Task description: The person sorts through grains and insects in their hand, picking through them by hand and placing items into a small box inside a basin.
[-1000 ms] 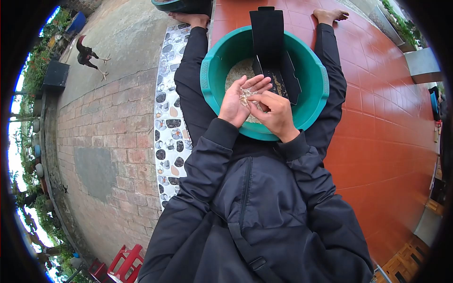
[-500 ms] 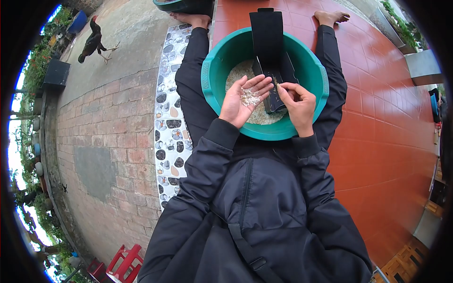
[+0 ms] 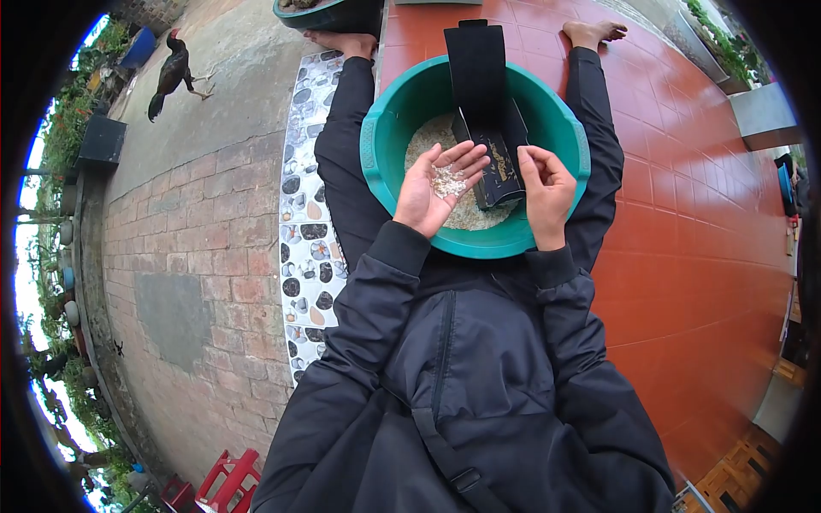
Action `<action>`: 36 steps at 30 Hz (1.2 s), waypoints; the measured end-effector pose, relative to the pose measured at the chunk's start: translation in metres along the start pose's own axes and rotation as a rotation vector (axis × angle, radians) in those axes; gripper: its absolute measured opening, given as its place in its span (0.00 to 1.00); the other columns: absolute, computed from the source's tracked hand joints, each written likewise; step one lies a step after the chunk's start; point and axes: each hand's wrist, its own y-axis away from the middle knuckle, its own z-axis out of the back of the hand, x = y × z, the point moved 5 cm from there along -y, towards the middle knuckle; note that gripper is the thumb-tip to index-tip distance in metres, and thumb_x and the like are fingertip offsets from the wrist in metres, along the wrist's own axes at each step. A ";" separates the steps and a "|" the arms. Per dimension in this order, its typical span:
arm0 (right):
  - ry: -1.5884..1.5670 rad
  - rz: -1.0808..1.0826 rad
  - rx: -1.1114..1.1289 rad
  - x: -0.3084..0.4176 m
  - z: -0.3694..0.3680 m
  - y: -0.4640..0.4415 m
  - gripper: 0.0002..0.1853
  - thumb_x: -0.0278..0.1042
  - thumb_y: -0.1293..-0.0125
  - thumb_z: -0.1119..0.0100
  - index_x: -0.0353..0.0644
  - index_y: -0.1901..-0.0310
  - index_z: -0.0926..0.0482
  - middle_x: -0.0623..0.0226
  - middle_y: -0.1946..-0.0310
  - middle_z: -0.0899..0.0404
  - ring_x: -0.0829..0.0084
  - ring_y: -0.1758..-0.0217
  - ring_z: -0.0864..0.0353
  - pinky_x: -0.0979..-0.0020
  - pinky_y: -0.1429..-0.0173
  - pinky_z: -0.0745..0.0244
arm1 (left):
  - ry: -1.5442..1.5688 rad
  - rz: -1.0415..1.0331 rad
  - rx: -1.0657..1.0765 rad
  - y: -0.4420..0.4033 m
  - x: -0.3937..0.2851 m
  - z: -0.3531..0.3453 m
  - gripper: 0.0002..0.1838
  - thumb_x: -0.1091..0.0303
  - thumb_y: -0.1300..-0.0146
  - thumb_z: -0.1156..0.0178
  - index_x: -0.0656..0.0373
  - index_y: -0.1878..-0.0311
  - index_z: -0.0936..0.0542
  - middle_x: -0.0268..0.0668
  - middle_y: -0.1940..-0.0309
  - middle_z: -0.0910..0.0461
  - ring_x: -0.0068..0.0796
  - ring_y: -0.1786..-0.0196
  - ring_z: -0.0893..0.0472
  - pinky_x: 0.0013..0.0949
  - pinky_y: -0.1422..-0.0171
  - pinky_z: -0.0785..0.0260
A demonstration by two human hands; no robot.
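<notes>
Palm up over the left side of a green basin (image 3: 386, 141), my left hand (image 3: 434, 190) carries a small heap of pale rice grains (image 3: 447, 181), its fingers stretched out. My right hand (image 3: 547, 192) hovers at the basin's right side, thumb and forefinger pinched together; anything between them is too small to make out. A black box (image 3: 475, 64) with its lid raised stands in the basin, between and beyond my hands. Yellowish husks (image 3: 503, 162) lie inside it. More rice (image 3: 479, 214) covers the basin's bottom.
Both legs stretch out around the basin. A dark chicken (image 3: 174, 73) stands on the concrete at the upper left. Another dark tub (image 3: 329, 15) sits near the left foot. A red plastic stool (image 3: 229, 480) is at the lower left, wooden furniture (image 3: 731, 479) at the lower right.
My right hand has moved away from my left palm to the right, over the box and then to its right side. The chicken has turned and shifted. The view has tilted slightly.
</notes>
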 end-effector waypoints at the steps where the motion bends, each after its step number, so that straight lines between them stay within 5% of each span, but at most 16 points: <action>1: 0.146 0.082 0.102 0.010 -0.007 0.006 0.05 0.24 0.35 0.35 0.34 0.60 0.16 0.79 0.74 0.24 0.90 0.74 0.34 0.83 0.72 0.39 | 0.007 0.003 0.000 0.000 0.000 0.000 0.29 0.55 0.22 0.62 0.73 0.34 0.33 0.56 0.33 0.31 0.51 0.29 0.32 0.45 0.22 0.40; 6: 0.409 0.316 0.498 0.023 -0.050 0.040 0.08 0.24 0.45 0.32 0.41 0.62 0.15 0.68 0.76 0.25 0.77 0.79 0.28 0.74 0.73 0.32 | -0.005 0.007 0.005 0.001 0.000 0.000 0.30 0.53 0.22 0.65 0.73 0.33 0.33 0.55 0.33 0.31 0.50 0.29 0.32 0.46 0.24 0.39; 15: 0.546 0.457 0.473 0.017 -0.069 0.047 0.12 0.29 0.47 0.33 0.46 0.59 0.14 0.68 0.71 0.19 0.68 0.71 0.18 0.68 0.66 0.23 | -0.115 0.003 -0.001 0.003 -0.001 -0.005 0.31 0.52 0.22 0.65 0.71 0.33 0.33 0.54 0.33 0.30 0.49 0.29 0.31 0.45 0.25 0.38; 36: 0.577 0.421 0.490 0.012 -0.070 0.046 0.09 0.29 0.47 0.34 0.46 0.62 0.14 0.69 0.73 0.19 0.68 0.73 0.19 0.68 0.67 0.24 | -0.121 0.003 0.005 0.002 0.000 -0.004 0.31 0.52 0.22 0.64 0.72 0.32 0.33 0.55 0.33 0.31 0.49 0.29 0.31 0.45 0.24 0.40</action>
